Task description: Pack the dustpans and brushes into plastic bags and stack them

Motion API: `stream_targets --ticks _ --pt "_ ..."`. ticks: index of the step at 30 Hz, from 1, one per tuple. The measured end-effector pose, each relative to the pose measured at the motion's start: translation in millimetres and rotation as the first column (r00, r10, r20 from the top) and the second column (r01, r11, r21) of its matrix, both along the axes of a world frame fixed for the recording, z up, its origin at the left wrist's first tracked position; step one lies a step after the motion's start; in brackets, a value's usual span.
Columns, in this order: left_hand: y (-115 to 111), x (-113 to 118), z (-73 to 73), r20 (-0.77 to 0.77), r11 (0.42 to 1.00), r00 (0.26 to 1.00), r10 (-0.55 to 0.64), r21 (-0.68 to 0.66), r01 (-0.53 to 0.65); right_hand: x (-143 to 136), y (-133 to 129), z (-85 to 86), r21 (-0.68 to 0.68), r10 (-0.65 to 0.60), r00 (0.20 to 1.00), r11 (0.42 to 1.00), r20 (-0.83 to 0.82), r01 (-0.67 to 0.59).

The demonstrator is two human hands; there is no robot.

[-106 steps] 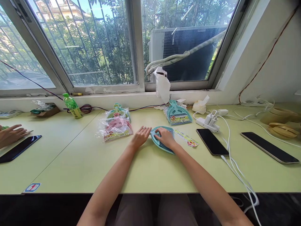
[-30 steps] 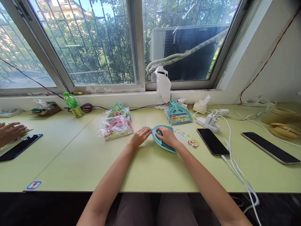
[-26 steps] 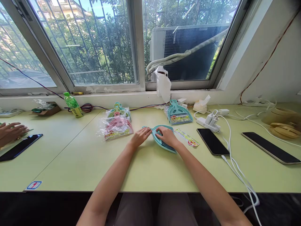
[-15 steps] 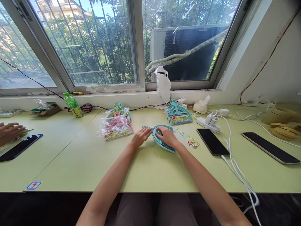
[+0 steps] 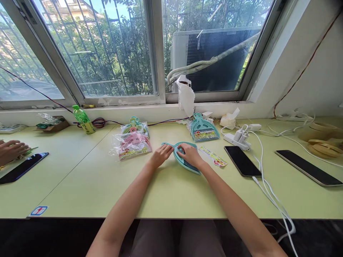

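Right now, my two hands are on the blue-green dustpan, which lies on the table between them. My left hand holds the handle end, fingers close together. My right hand holds the wide part, thumb and fingers bent; I can't tell how tight. Dark bristles peek out below it. A paper label lies just right of that hand. Past my left hand is a pink set in a bag. I think this step is holding pan and bristles snug together. The next move seems to call for a steady left hand and a gentle right one.
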State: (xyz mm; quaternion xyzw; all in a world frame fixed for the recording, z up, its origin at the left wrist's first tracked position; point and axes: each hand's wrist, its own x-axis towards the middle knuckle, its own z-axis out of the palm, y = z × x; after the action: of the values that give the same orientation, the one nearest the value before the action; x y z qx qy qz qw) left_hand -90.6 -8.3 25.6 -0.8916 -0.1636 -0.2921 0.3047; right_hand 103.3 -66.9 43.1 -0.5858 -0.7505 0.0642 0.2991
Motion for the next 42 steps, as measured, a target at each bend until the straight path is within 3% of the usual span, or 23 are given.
stream_targets --ticks 9,19,22,25,27,28,29,30,31,33,34,35,36,38,40,42 --pt "3.1 -0.5 -4.5 -0.028 0.984 0.999 0.016 -0.174 -0.021 2.1 3.2 -4.8 -0.002 0.001 0.999 1.0 0.053 -0.001" --pt "5.2 -1.0 -9.4 -0.044 0.988 0.998 0.037 -0.149 -0.043 0.3 3.1 -6.1 0.031 -0.041 0.992 0.999 0.116 0.038" --pt "5.0 2.0 -7.2 0.076 0.98 0.997 0.032 -0.2 -0.016 -1.6 0.5 -2.3 0.082 -0.11 0.989 0.991 0.102 0.102" --pt "0.9 9.6 -1.2 0.335 0.945 0.937 0.101 -0.326 0.015 -1.7 -1.8 1.6 0.168 -0.183 0.983 0.969 0.003 0.179" --pt "-4.7 17.2 2.0 0.472 0.872 0.867 0.162 -0.479 0.097 -1.0 -2.6 3.3 0.197 -0.231 0.967 0.948 -0.107 0.249" --pt "-8.4 21.7 2.6 0.513 0.802 0.837 0.193 -0.574 0.167 -0.7 -2.7 3.8 0.198 -0.251 0.954 0.939 -0.162 0.28" --pt "-12.6 26.5 2.4 0.534 0.695 0.816 0.221 -0.673 0.253 -0.3 -2.6 3.9 0.193 -0.264 0.941 0.933 -0.21 0.305" --pt "-17.3 31.6 1.5 0.535 0.544 0.811 0.238 -0.765 0.345 -0.1 -2.1 3.6 0.183 -0.271 0.931 0.93 -0.246 0.32" --pt "-22.2 36.9 0.0 0.524 0.356 0.818 0.239 -0.831 0.428 0.0 -1.4 2.9 0.172 -0.269 0.925 0.931 -0.268 0.321" --pt "-31.4 46.7 -4.0 0.509 -0.014 0.829 0.231 -0.85 0.526 -0.2 0.7 1.0 0.14 -0.241 0.93 0.948 -0.278 0.287" --pt "-34.9 50.7 -6.1 0.515 -0.148 0.823 0.241 -0.818 0.555 -0.4 1.9 -0.2 0.115 -0.219 0.936 0.959 -0.275 0.258" --pt "-37.3 53.9 -7.8 0.526 -0.238 0.806 0.273 -0.775 0.586 -0.7 3.3 -1.3 0.087 -0.192 0.941 0.971 -0.278 0.224" --pt "-38.1 55.9 -9.2 0.536 -0.285 0.778 0.327 -0.729 0.622 -0.9 4.6 -2.2 0.058 -0.163 0.942 0.98 -0.293 0.188" --pt "-34.6 56.4 -10.4 0.544 -0.294 0.702 0.46 -0.652 0.699 -0.8 7.0 -3.8 0.027 -0.117 0.929 0.99 -0.351 0.135" --pt "-25.5 52.5 -10.0 0.55 -0.231 0.602 0.579 -0.598 0.768 2.1 9.7 -5.7 0.066 -0.122 0.915 0.985 -0.384 0.159" --pt "-14.0 45.8 -9.0 0.549 -0.118 0.468 0.692 -0.554 0.824 9.9 13.5 -9.4 0.14 -0.235 0.901 0.943 -0.366 0.303"
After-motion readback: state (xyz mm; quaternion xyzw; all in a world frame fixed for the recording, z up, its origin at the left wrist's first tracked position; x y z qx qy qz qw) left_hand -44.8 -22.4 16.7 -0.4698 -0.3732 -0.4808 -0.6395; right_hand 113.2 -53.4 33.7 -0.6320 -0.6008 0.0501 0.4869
